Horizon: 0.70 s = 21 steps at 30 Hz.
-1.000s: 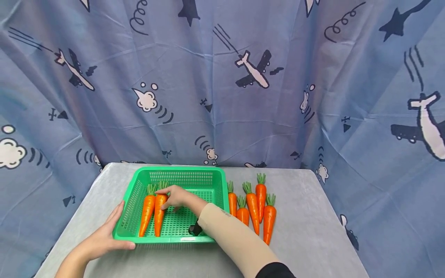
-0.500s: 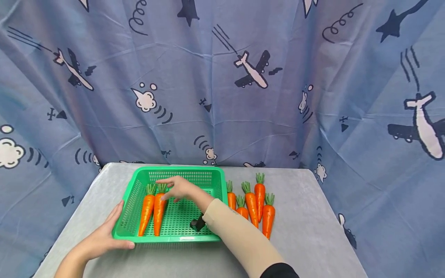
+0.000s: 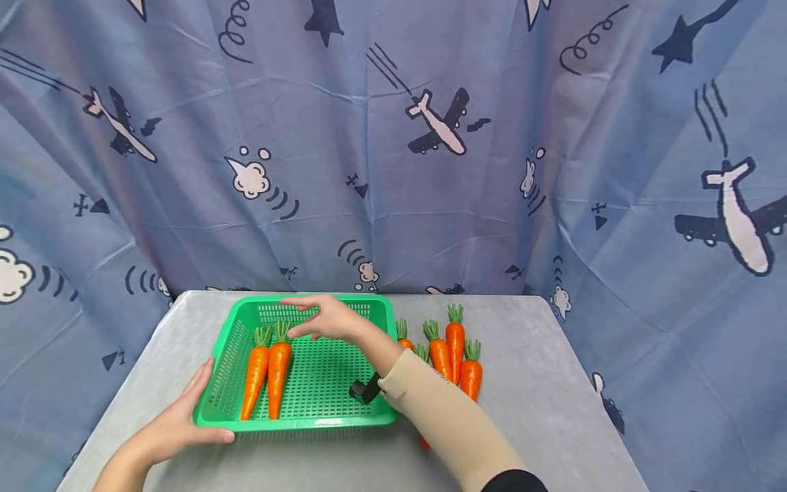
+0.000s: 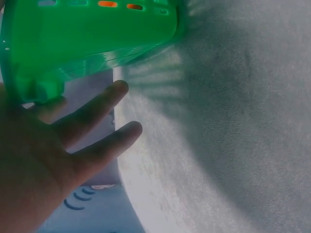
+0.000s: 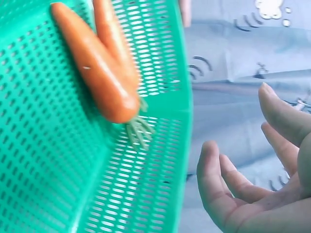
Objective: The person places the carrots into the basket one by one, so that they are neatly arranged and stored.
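Observation:
A green plastic basket (image 3: pixel 307 424) with slotted walls stands on the left of the table in the head view. Two orange carrots with green tops lie side by side in its left part, an outer carrot (image 3: pixel 255 377) and an inner carrot (image 3: pixel 279 372). My left hand (image 3: pixel 174 425) rests at the basket's near left corner, fingers along the left side and thumb by the front rim. Straight, spread fingers (image 4: pixel 104 145) show beneath the basket wall in the left wrist view. Raised over the basket's back part, my right hand (image 3: pixel 335 320) holds nothing, its fingers loosely bent and apart.
Several more carrots (image 3: pixel 455 342) lie on the grey table (image 3: pixel 522 410) right of the basket, partly hidden by my right sleeve (image 3: pixel 451 417). A small black device (image 3: pixel 365 389) sits at my right wrist. A blue patterned curtain (image 3: pixel 332 184) hangs behind the table.
My right hand has let go of the inner carrot and risen up and back, away from it. That carrot stays in the basket. The left hand holds its place.

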Tool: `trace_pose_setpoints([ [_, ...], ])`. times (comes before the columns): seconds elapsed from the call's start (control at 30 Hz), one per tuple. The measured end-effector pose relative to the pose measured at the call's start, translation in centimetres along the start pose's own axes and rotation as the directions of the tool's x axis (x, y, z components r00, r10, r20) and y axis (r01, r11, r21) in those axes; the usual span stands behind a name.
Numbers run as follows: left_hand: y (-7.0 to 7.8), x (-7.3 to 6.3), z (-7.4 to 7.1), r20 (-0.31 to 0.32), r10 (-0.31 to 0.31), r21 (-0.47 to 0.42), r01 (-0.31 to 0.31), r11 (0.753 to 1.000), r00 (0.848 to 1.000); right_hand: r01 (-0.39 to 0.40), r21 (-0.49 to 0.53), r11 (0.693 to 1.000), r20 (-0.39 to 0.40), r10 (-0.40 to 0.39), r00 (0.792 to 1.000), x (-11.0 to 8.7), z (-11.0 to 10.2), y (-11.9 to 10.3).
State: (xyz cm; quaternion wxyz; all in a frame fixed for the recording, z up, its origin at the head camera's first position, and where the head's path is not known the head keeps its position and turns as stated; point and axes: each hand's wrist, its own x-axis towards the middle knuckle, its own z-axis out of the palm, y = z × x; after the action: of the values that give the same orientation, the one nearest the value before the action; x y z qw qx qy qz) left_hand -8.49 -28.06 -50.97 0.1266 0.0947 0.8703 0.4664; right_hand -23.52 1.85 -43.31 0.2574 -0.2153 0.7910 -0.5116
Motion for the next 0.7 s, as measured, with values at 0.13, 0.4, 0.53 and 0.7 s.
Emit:
trace_pose_setpoints([
  [0.13, 0.1, 0.2, 0.1, -0.004, 0.005, -0.012, -0.005, 1.000, 1.000, 0.034, 0.005, 0.999, -0.017, -0.034, 0.999, -1.2, -1.3, -0.6],
  [0.4, 0.2, 0.3, 0.1, 0.003, 0.008, -0.018, -0.008, 1.000, 1.000, 0.079, -0.026, 0.997, -0.058, -0.080, 0.995, -3.2, -3.4, -0.5],
  [0.53, -0.1, -0.1, 0.2, -0.005, 0.016, -0.015, -0.016, 1.000, 1.000, 0.085, -0.038, 0.996, -0.082, -0.088, 0.993, -4.2, -4.2, -0.5],
  [0.7, -0.2, -0.2, 0.0, -0.005, -0.003, 0.023, 0.003, 1.000, 1.000, 0.105, -0.049, 0.993, -0.131, -0.111, 0.985, -5.7, -5.3, -0.1],
])
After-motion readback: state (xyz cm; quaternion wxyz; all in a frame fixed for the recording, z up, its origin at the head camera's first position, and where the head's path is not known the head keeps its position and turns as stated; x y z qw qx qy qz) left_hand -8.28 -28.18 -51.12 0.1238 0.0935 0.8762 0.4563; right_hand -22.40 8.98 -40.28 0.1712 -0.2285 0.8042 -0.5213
